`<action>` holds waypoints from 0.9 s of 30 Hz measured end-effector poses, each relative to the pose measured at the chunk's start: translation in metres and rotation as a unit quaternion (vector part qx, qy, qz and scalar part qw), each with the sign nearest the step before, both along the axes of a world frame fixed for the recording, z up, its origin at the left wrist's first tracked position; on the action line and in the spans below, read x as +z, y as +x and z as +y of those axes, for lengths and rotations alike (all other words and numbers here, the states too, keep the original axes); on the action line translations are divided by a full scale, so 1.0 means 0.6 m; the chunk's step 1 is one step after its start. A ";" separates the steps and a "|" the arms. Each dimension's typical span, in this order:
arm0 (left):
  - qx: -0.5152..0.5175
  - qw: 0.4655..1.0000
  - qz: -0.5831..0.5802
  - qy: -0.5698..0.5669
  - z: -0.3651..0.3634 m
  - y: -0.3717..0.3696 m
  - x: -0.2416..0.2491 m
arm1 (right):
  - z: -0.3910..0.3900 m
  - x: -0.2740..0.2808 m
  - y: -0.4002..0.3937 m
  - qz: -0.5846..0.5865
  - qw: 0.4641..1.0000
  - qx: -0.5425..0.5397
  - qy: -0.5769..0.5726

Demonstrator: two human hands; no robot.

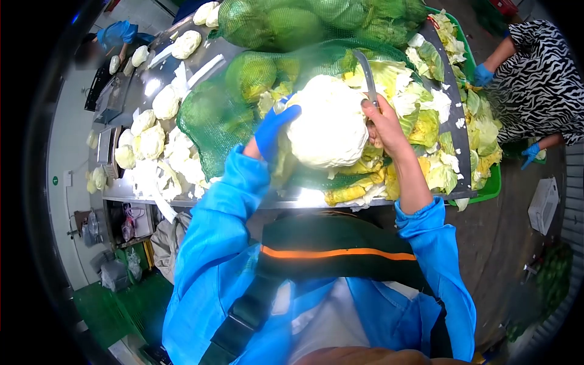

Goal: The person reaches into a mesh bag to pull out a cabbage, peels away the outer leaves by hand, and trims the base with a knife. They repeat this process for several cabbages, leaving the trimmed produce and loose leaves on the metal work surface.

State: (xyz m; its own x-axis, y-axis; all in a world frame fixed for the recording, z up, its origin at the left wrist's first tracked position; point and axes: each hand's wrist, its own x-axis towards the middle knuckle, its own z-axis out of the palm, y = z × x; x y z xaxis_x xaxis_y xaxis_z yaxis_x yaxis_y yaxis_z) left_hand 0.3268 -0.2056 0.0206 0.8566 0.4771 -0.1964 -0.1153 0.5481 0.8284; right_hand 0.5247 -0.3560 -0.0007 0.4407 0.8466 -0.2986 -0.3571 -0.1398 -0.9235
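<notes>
A large, pale, peeled cabbage (325,125) is held up in front of me over the table. My left hand (274,128), in a blue glove, grips its left side. My bare right hand (384,128) is closed around the handle of a knife (366,73), whose curved blade points up and away from me. The fingers of that hand also rest against the cabbage's right side. Beneath and behind lies a green mesh bag (207,115) with cabbages inside. Loose yellow-green leaves (426,128) are heaped to the right of the knife hand.
More bagged cabbages (292,27) lie at the table's far side. Several peeled cabbages (152,141) sit to the left among white scraps. A green crate (491,182) of leaves stands past the right edge. Co-workers (529,79) stand at right and far left.
</notes>
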 end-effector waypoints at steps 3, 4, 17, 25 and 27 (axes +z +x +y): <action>0.066 0.996 -0.043 -0.047 -0.015 -0.002 -0.028 | -0.011 -0.010 -0.016 -0.052 0.997 -0.033 -0.054; 0.086 0.995 -0.043 -0.030 -0.018 -0.003 -0.035 | -0.022 -0.018 -0.028 -0.012 0.998 -0.039 -0.056; -0.017 0.997 0.031 0.071 0.017 -0.002 -0.008 | 0.018 -0.029 0.018 -0.088 0.988 0.030 -0.123; 0.149 0.987 0.047 -0.036 -0.060 0.021 -0.122 | -0.075 -0.034 -0.036 -0.542 0.819 -0.025 -0.185; 0.170 0.981 0.090 -0.005 -0.062 0.026 -0.139 | -0.107 -0.029 -0.070 -0.565 0.802 0.008 -0.194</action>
